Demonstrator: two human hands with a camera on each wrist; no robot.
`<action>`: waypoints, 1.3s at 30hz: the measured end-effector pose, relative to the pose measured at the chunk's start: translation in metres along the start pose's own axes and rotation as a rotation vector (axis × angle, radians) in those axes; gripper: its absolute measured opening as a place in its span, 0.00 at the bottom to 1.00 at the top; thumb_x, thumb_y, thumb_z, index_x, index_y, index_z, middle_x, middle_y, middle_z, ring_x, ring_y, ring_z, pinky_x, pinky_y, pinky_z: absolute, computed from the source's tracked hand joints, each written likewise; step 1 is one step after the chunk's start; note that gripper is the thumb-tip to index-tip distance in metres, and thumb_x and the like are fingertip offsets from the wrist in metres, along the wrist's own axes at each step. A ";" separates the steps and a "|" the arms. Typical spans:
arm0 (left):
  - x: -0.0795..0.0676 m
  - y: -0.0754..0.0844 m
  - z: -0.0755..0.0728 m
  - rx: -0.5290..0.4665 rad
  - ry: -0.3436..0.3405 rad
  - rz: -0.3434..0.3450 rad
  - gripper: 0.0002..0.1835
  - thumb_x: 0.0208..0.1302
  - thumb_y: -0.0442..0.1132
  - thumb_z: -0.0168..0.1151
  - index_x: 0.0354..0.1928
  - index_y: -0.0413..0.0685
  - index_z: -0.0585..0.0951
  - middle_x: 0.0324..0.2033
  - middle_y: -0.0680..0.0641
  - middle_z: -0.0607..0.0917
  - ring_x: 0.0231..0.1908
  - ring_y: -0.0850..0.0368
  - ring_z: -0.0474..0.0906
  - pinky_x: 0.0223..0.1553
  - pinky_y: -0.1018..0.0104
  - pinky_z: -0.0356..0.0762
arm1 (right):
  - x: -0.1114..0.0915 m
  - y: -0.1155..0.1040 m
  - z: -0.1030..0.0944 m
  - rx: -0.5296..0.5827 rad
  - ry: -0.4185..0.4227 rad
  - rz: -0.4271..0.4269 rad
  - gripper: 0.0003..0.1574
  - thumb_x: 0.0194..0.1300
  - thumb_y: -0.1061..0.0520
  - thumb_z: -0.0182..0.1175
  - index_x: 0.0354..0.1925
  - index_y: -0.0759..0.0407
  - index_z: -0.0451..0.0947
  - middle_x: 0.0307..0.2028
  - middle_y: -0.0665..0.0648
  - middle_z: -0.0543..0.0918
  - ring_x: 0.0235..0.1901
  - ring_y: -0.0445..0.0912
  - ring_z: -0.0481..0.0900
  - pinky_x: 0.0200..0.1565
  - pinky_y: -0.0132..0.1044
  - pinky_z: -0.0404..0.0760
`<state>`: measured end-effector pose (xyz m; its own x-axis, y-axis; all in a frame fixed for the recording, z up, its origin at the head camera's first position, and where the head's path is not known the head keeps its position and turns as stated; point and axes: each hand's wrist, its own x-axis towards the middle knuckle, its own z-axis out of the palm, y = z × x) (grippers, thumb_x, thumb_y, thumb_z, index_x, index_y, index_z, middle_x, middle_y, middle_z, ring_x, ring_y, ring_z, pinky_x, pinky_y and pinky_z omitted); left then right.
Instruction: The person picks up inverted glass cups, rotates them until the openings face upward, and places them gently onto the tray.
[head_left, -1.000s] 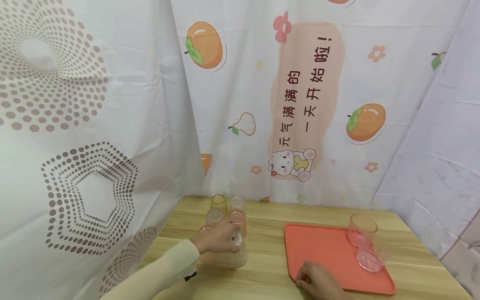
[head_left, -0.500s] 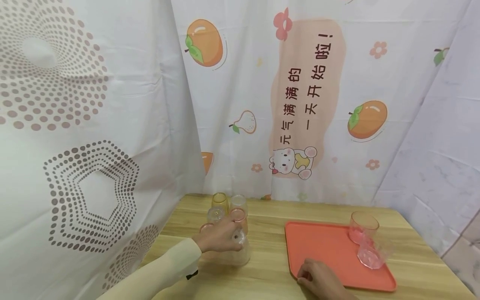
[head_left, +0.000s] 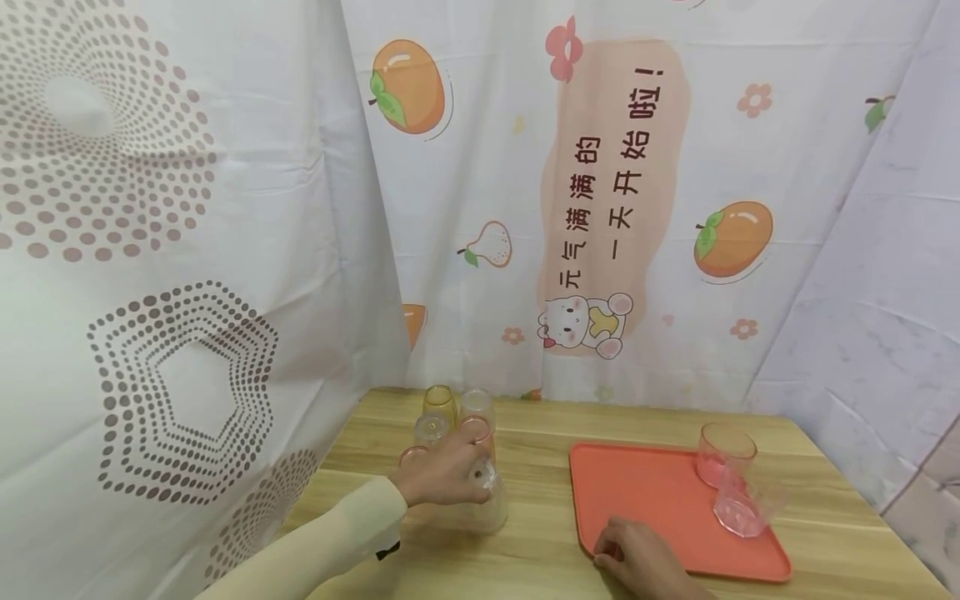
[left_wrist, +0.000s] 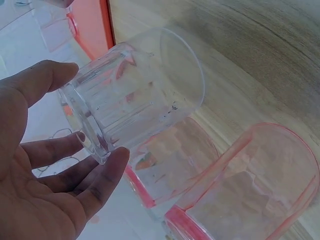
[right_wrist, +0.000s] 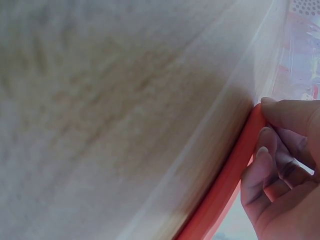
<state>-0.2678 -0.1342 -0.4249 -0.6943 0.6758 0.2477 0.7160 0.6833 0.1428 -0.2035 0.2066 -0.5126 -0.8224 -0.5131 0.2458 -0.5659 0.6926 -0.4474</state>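
Observation:
My left hand (head_left: pixel 442 475) holds a clear drinking glass (head_left: pixel 491 504) upside down by its base, beside the cluster on the left of the table. In the left wrist view, thumb and fingers spread round the thick base of that glass (left_wrist: pixel 140 95), its mouth facing the wood. Two pink-tinted glasses (left_wrist: pixel 250 185) stand close by, also mouth down. On the right, my right hand (head_left: pixel 637 558) is at the near left corner of a red tray (head_left: pixel 637 492). The right wrist view has its thumb and curled fingers pinching the tray's rim (right_wrist: pixel 220 200).
Behind the left hand are a yellow glass (head_left: pixel 438 404), a clear glass (head_left: pixel 477 406), a smaller-looking clear one (head_left: pixel 431 429) and a pink one (head_left: pixel 480 432). A pink glass (head_left: pixel 726 454) and a clear faceted glass (head_left: pixel 741 510) stand along the tray's right side. Curtains (head_left: pixel 480 333) hang behind the table.
The left hand has shifted slightly right with the clear glass, whose mouth now swings out a little from the cluster. The right hand stays at the tray corner.

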 end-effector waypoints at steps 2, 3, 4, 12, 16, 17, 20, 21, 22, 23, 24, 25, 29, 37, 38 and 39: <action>0.000 0.002 -0.001 0.000 -0.001 -0.006 0.18 0.45 0.53 0.72 0.37 0.55 0.81 0.48 0.56 0.66 0.42 0.62 0.66 0.41 0.70 0.72 | 0.000 0.001 0.000 -0.002 -0.001 0.002 0.06 0.54 0.53 0.70 0.26 0.44 0.81 0.25 0.36 0.71 0.25 0.30 0.69 0.25 0.29 0.69; 0.000 0.003 -0.002 -0.004 0.000 -0.006 0.18 0.44 0.53 0.72 0.37 0.55 0.81 0.49 0.57 0.66 0.42 0.62 0.67 0.41 0.70 0.72 | 0.000 0.001 0.000 -0.002 -0.004 0.002 0.06 0.54 0.53 0.70 0.26 0.44 0.81 0.25 0.36 0.71 0.25 0.30 0.69 0.25 0.29 0.69; -0.001 0.003 -0.002 -0.014 -0.004 -0.011 0.18 0.45 0.53 0.72 0.37 0.55 0.81 0.49 0.57 0.65 0.42 0.62 0.67 0.40 0.70 0.72 | 0.000 0.002 0.000 -0.002 -0.006 0.002 0.06 0.54 0.53 0.70 0.26 0.44 0.81 0.25 0.36 0.71 0.25 0.30 0.69 0.25 0.29 0.69; -0.001 0.008 0.000 -0.163 -0.025 -0.029 0.14 0.46 0.48 0.72 0.34 0.57 0.79 0.51 0.59 0.60 0.46 0.62 0.63 0.38 0.74 0.69 | 0.000 0.003 0.000 0.015 -0.027 0.010 0.05 0.55 0.51 0.69 0.27 0.44 0.81 0.25 0.35 0.71 0.25 0.30 0.69 0.25 0.29 0.69; -0.001 0.008 0.001 -0.162 -0.028 -0.037 0.14 0.46 0.50 0.71 0.35 0.60 0.78 0.50 0.59 0.60 0.47 0.61 0.62 0.38 0.72 0.68 | 0.001 0.003 0.000 0.018 -0.020 -0.006 0.05 0.55 0.52 0.69 0.27 0.44 0.81 0.25 0.36 0.71 0.24 0.30 0.69 0.24 0.29 0.69; -0.001 0.009 0.001 -0.155 -0.032 -0.045 0.15 0.46 0.50 0.71 0.36 0.61 0.78 0.50 0.59 0.60 0.47 0.61 0.62 0.39 0.72 0.67 | 0.001 0.003 0.000 0.019 -0.021 -0.006 0.05 0.55 0.52 0.69 0.27 0.45 0.81 0.25 0.36 0.71 0.24 0.30 0.69 0.24 0.29 0.69; -0.001 0.010 0.002 -0.153 -0.050 -0.063 0.16 0.47 0.51 0.70 0.39 0.62 0.78 0.50 0.58 0.60 0.46 0.60 0.62 0.39 0.72 0.67 | 0.001 0.002 0.000 0.019 -0.022 -0.001 0.05 0.55 0.52 0.69 0.27 0.45 0.81 0.25 0.36 0.70 0.25 0.30 0.69 0.25 0.28 0.69; -0.001 0.010 0.002 -0.162 -0.058 -0.068 0.16 0.48 0.51 0.69 0.40 0.61 0.78 0.50 0.57 0.61 0.46 0.60 0.62 0.39 0.72 0.68 | 0.001 0.002 0.000 0.018 -0.021 -0.001 0.05 0.55 0.52 0.69 0.27 0.45 0.81 0.25 0.36 0.70 0.25 0.30 0.69 0.25 0.28 0.69; 0.000 0.011 0.002 -0.173 -0.066 -0.077 0.17 0.48 0.51 0.69 0.41 0.62 0.78 0.51 0.57 0.61 0.45 0.61 0.63 0.38 0.72 0.68 | 0.001 0.003 0.000 0.018 -0.023 0.003 0.05 0.55 0.51 0.69 0.27 0.45 0.81 0.25 0.35 0.70 0.25 0.30 0.69 0.25 0.28 0.69; 0.000 0.012 0.003 -0.185 -0.073 -0.086 0.17 0.48 0.51 0.69 0.42 0.61 0.79 0.52 0.57 0.62 0.44 0.62 0.65 0.38 0.72 0.68 | 0.001 0.003 0.000 0.018 -0.024 0.006 0.05 0.55 0.51 0.69 0.27 0.45 0.81 0.25 0.35 0.70 0.25 0.30 0.69 0.25 0.28 0.69; 0.000 0.012 0.003 -0.194 -0.079 -0.089 0.18 0.49 0.51 0.69 0.43 0.61 0.79 0.52 0.56 0.63 0.44 0.62 0.65 0.38 0.72 0.69 | 0.001 0.003 0.001 0.013 -0.019 0.002 0.05 0.55 0.51 0.69 0.27 0.45 0.81 0.25 0.35 0.70 0.25 0.30 0.69 0.25 0.28 0.69; 0.000 0.012 0.003 -0.201 -0.081 -0.090 0.18 0.49 0.51 0.69 0.43 0.61 0.79 0.51 0.56 0.64 0.43 0.62 0.66 0.38 0.72 0.69 | 0.001 0.003 0.001 0.010 -0.019 0.001 0.05 0.55 0.50 0.69 0.27 0.46 0.81 0.25 0.35 0.70 0.25 0.29 0.69 0.25 0.28 0.69; 0.003 0.014 0.005 -0.212 -0.085 -0.081 0.17 0.49 0.50 0.69 0.42 0.60 0.79 0.46 0.56 0.70 0.40 0.64 0.69 0.38 0.72 0.70 | 0.002 0.003 0.002 0.000 -0.013 0.000 0.05 0.55 0.51 0.69 0.26 0.45 0.81 0.25 0.35 0.70 0.25 0.29 0.68 0.25 0.28 0.69; 0.009 0.014 0.009 -0.250 -0.070 -0.062 0.13 0.48 0.50 0.71 0.36 0.62 0.78 0.37 0.58 0.74 0.34 0.65 0.71 0.34 0.73 0.71 | 0.001 0.002 0.000 0.005 -0.011 -0.003 0.06 0.54 0.52 0.69 0.26 0.44 0.80 0.25 0.36 0.70 0.24 0.30 0.68 0.24 0.28 0.68; 0.009 0.014 0.010 -0.259 -0.068 -0.059 0.13 0.48 0.50 0.71 0.36 0.62 0.78 0.37 0.58 0.74 0.34 0.65 0.71 0.33 0.73 0.71 | 0.001 0.001 0.000 0.006 -0.012 -0.004 0.05 0.54 0.52 0.69 0.26 0.45 0.81 0.25 0.36 0.70 0.24 0.30 0.68 0.25 0.28 0.68; 0.010 0.014 0.010 -0.264 -0.065 -0.058 0.14 0.48 0.50 0.71 0.36 0.62 0.78 0.36 0.58 0.74 0.35 0.65 0.71 0.34 0.73 0.71 | 0.001 0.001 0.000 0.007 -0.013 -0.004 0.05 0.54 0.52 0.69 0.26 0.45 0.81 0.25 0.36 0.70 0.24 0.30 0.68 0.25 0.28 0.68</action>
<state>-0.2655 -0.1154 -0.4303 -0.7320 0.6595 0.1709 0.6629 0.6316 0.4021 -0.2049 0.2073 -0.5129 -0.8194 -0.5221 0.2367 -0.5685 0.6871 -0.4524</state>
